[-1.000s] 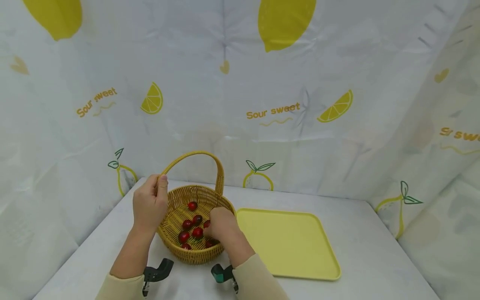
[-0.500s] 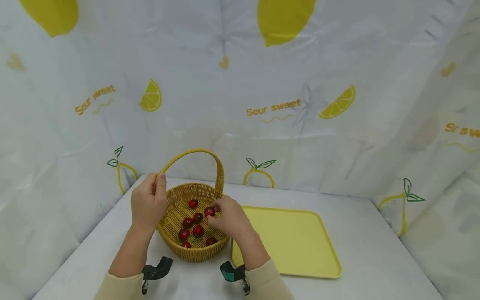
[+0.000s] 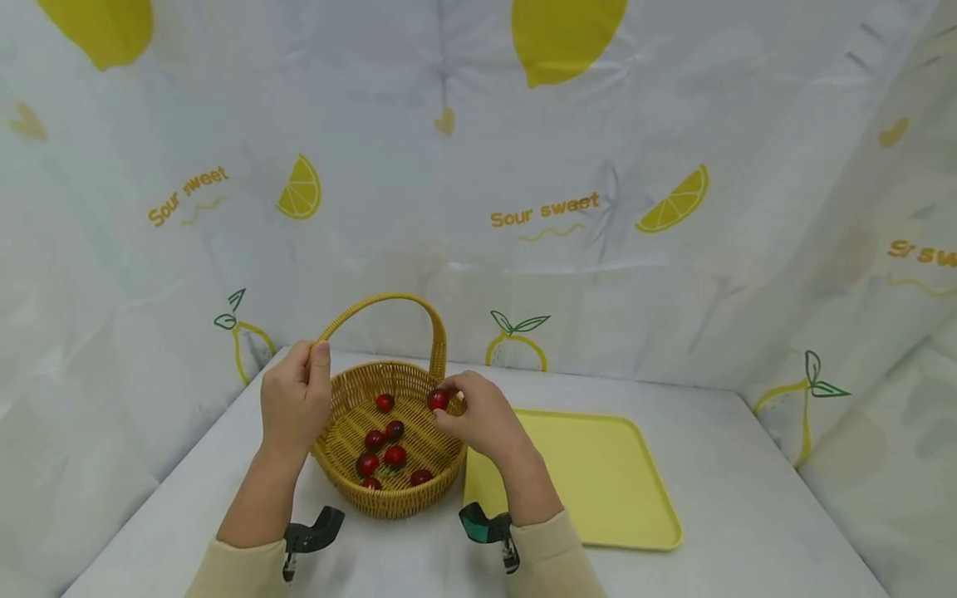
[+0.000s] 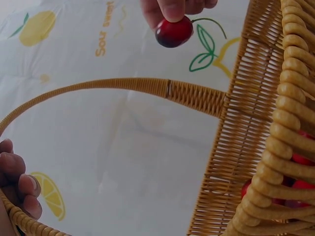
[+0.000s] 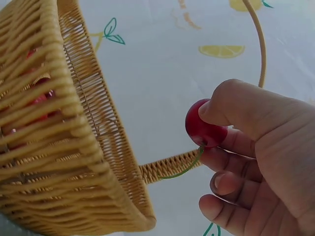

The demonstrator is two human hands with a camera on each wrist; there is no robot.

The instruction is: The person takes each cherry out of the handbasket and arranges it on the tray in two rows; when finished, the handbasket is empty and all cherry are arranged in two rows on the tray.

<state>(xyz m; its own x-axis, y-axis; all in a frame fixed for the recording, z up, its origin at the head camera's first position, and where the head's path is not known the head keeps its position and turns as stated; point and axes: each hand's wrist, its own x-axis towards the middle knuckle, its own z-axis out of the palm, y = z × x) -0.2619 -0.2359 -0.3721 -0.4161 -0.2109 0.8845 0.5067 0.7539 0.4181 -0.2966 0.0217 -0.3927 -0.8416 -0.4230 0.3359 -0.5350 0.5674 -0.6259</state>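
Observation:
A round woven wicker basket [image 3: 351, 486] with an arched handle [image 3: 396, 296] stands on the table, left of centre. My left hand [image 3: 295, 403] grips the handle's left side. Between thumb and fingers my right hand [image 3: 482, 415] pinches a dark red cherry [image 3: 438, 399], held over the basket's right rim. In the right wrist view this cherry [image 5: 202, 123] shows a thin green stem. Several more red cherries [image 3: 395, 456] lie spread over the basket floor.
A yellow rectangular tray [image 3: 598, 482] lies right of the basket, partly behind my right forearm. The white table [image 3: 748, 498] meets a lemon-print cloth [image 3: 404, 208] hung at the back and sides. Each wrist carries a black camera mount [image 3: 317, 531].
My right hand has risen from the basket floor with a cherry and moved right to the rim. The left hand keeps its grip on the handle. The head view has tilted slightly.

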